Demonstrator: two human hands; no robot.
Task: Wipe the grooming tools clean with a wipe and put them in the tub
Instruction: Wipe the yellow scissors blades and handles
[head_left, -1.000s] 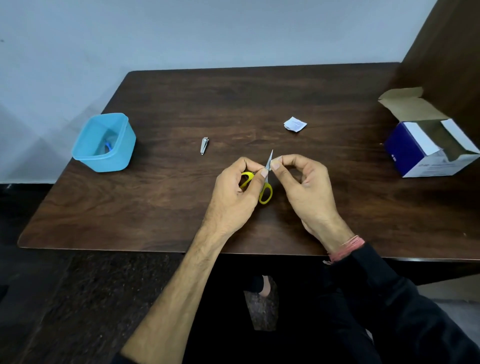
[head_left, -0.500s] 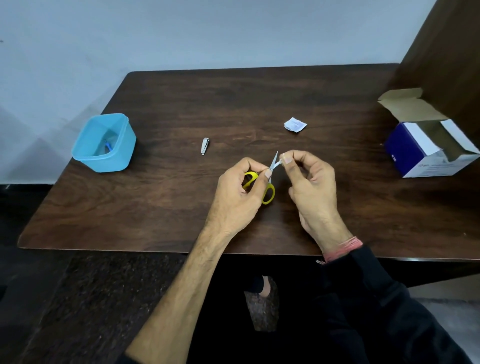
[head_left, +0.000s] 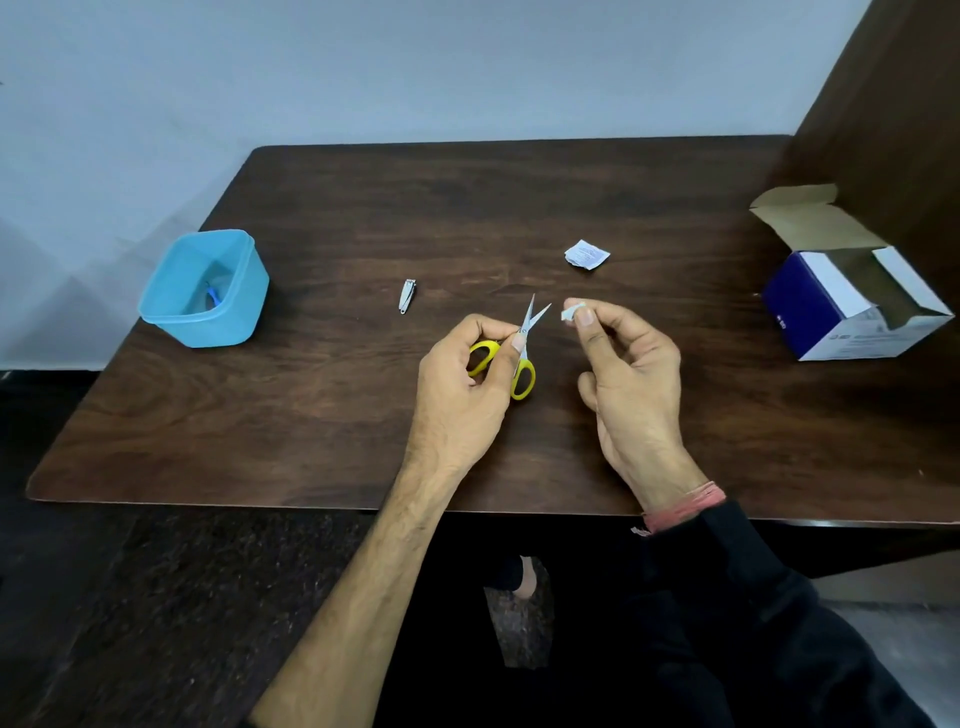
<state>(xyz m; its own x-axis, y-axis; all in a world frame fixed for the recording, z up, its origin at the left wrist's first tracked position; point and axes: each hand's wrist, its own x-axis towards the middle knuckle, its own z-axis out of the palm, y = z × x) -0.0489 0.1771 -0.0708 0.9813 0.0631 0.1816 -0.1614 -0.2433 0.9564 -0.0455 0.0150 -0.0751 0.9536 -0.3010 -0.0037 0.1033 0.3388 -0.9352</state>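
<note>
My left hand (head_left: 465, 387) grips small yellow-handled scissors (head_left: 523, 353) by the handles, blades parted a little and pointing away from me. My right hand (head_left: 628, 374) pinches a small white wipe (head_left: 570, 312) between thumb and forefinger, just right of the blade tips and apart from them. A silver nail clipper (head_left: 408, 296) lies on the dark wooden table (head_left: 322, 415) to the left of the scissors. The blue plastic tub (head_left: 208, 288) stands at the table's left edge with a small blue item inside.
A torn white wipe sachet (head_left: 587, 254) lies beyond my right hand. An open blue and white cardboard box (head_left: 852, 301) sits at the right edge, beside a dark wooden panel (head_left: 893, 104). A pale wall runs behind the table.
My right hand has drawn the wipe off the blades and moved right, leaving a gap. The scissor blades have opened slightly. My left hand has kept its hold.
</note>
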